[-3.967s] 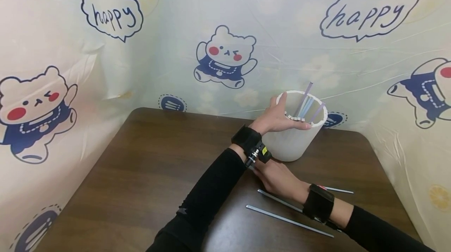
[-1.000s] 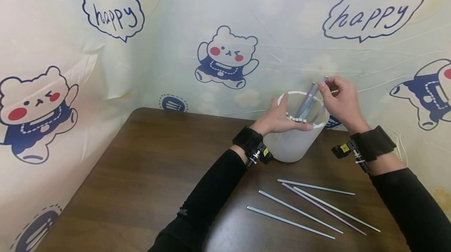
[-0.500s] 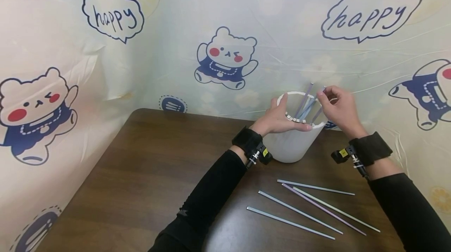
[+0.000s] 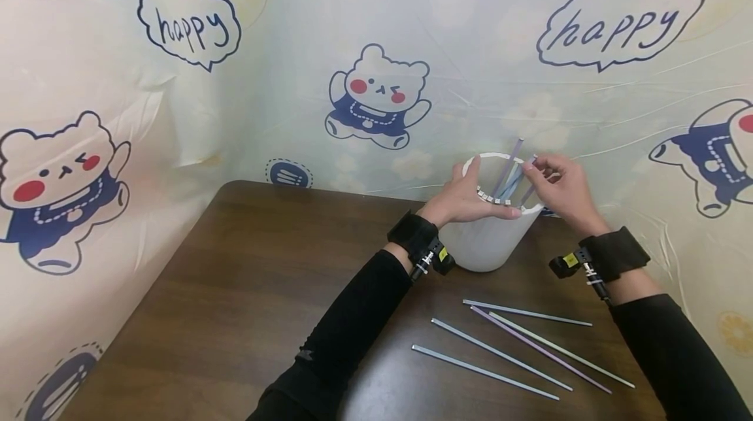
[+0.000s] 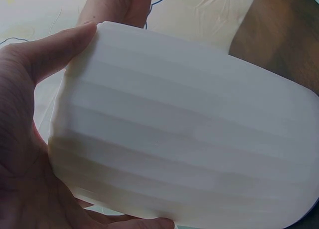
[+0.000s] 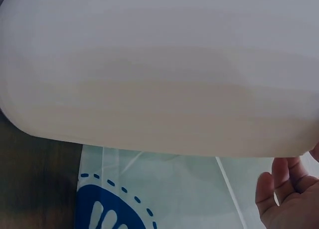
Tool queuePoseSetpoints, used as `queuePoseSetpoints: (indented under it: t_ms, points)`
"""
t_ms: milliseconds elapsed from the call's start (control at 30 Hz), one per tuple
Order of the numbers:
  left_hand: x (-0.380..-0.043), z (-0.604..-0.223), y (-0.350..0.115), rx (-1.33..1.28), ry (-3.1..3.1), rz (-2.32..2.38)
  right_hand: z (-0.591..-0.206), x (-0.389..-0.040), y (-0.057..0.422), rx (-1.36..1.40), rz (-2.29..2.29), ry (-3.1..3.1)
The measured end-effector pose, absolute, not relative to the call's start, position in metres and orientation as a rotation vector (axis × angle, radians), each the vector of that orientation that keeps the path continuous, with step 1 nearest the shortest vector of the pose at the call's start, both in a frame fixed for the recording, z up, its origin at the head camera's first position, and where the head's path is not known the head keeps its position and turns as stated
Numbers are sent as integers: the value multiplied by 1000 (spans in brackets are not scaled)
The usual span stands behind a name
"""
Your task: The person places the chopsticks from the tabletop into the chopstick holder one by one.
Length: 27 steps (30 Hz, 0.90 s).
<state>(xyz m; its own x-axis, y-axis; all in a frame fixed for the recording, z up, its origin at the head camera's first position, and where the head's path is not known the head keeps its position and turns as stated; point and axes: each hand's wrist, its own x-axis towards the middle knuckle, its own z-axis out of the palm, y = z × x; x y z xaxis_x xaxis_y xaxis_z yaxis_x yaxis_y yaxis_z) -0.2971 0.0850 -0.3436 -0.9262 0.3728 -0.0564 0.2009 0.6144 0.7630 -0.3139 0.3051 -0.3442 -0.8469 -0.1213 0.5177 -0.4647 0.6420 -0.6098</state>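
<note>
A white bin (image 4: 485, 244) with an open mouth stands tilted near the table's back edge. My left hand (image 4: 461, 199) grips it by the rim, thumb and fingers spread around the mouth; the left wrist view shows the hand (image 5: 30, 114) wrapped about that end. Several pale purple and blue straws (image 4: 510, 176) lean inside it. At the right side of the rim, my right hand (image 4: 561, 189) pinches a purplish straw (image 4: 531, 161) between thumb and forefinger, its lower part inside the bin. The right wrist view shows only some curled fingers (image 6: 284, 184) beside the bin's wall.
Several straws lie on the dark wooden table (image 4: 282, 290) in front of the bin, among them a blue straw (image 4: 485, 372), a purple straw (image 4: 541, 349) and a yellow-green straw (image 4: 561, 349). A printed cloth (image 4: 500, 81) hangs close behind the table.
My right hand has gone from the tabletop below the bin up to its mouth, then lowered the pinched straw down into it. My left hand has stayed on the rim.
</note>
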Motion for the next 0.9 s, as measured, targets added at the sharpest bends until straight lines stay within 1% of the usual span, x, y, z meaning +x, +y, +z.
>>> queuePoseSetpoints:
  t_ms: [400,567,633,733,900]
  points:
    - [-298,-345,85,477,2626,1208,-344,-304,305,375,1116,-2463]
    - [-298,-344,84,484,2623,1206,-342,-294,301,260,1124,-2312]
    - [-297,-344,84,485,2617,1213,-340,-288,298,257,1120,-2219]
    - [-297,-344,83,484,2611,1225,-337,-275,292,367,1077,-2107]
    - [-296,-343,83,474,2607,1224,-340,-248,277,686,956,-1926]
